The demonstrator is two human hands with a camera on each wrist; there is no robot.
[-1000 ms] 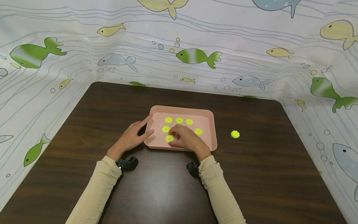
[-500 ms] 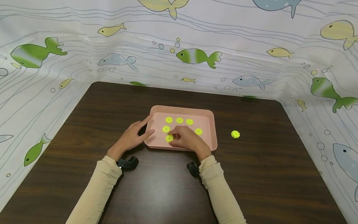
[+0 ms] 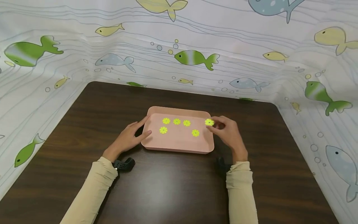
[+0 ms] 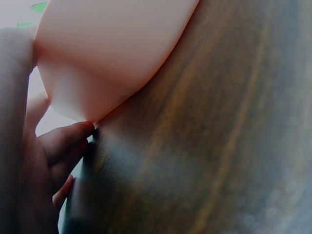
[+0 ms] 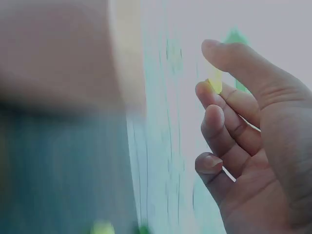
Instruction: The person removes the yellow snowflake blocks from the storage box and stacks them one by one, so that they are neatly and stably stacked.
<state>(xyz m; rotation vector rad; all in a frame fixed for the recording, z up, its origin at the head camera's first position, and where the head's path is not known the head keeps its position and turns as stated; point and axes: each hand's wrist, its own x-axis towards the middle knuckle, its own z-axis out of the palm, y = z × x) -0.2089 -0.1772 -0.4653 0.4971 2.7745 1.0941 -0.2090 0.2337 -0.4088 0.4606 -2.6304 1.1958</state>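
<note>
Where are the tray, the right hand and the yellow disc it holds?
Tray (image 3: 178, 137): head view, bare floor.
Right hand (image 3: 230, 132): head view, between fingers and wrist.
Held disc (image 3: 208, 122): head view, its yellow face.

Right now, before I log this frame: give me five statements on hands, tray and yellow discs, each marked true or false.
1. The left hand touches the tray. True.
2. The left hand pinches a yellow disc. False: the right hand pinches the held disc.
3. Five yellow discs lie in the tray. True.
4. Those five are piled in one stack. False: they lie spread apart.
5. The tray stands on its edge. False: it sits flat on the table.
</note>
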